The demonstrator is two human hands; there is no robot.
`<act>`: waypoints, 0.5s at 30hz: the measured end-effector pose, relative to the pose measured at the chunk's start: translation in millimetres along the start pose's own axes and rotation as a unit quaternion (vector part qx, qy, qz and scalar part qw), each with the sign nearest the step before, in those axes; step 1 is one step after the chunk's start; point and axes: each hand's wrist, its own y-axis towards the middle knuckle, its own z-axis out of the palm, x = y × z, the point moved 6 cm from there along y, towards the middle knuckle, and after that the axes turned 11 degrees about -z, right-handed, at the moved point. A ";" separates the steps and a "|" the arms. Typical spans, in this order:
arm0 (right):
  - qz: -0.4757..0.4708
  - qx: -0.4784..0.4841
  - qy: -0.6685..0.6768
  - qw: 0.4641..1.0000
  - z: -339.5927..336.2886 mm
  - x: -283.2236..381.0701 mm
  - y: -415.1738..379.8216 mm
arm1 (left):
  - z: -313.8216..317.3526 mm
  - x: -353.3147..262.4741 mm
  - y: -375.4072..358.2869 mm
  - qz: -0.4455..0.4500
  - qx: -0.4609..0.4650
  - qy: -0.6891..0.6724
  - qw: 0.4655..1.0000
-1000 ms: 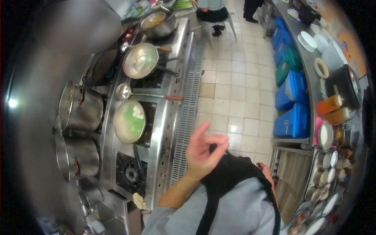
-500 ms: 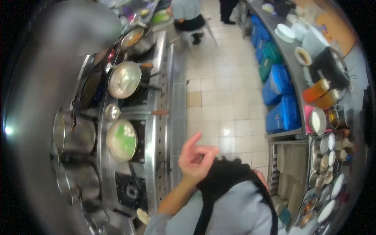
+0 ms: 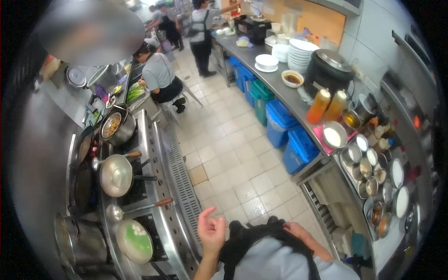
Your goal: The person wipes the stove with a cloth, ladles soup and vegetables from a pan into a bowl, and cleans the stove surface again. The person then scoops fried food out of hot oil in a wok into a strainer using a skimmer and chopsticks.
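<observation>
L hand (image 3: 212, 232) raised nr the apron (image 3: 254, 245), half-open: 1 finger up, the rest curled in, nothing in grip. R hand (image 3: 297, 229) by the apron's R edge, fingers bent; can't tell how far open or if holding anything. Pan w/ green & white food (image 3: 122, 242) on stove, near L; ladle (image 3: 115, 213) lies just beyond, handle pointing R. Farther: bare pan (image 3: 116, 176), then pot w/ orange-brown food (image 3: 127, 134). R counter: small containers near, squeeze bottles (image 3: 318, 108) mid, stacked plates (image 3: 301, 59) farther. Far L, seated person (image 3: 158, 72) nr leafy greens (image 3: 135, 92).
</observation>
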 end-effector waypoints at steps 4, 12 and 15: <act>0.005 -0.008 -0.003 1.000 15.9 -20.3 2.8 | 16.2 1.9 -3.6 -0.034 0.078 0.079 0.993; 0.004 -0.041 0.008 0.999 17.8 -28.6 -10.9 | 41.1 5.3 -15.6 -0.010 0.172 0.176 0.969; 0.008 -0.060 0.035 0.998 21.8 -33.9 -18.7 | 43.6 6.5 -16.4 -0.106 0.256 0.295 0.915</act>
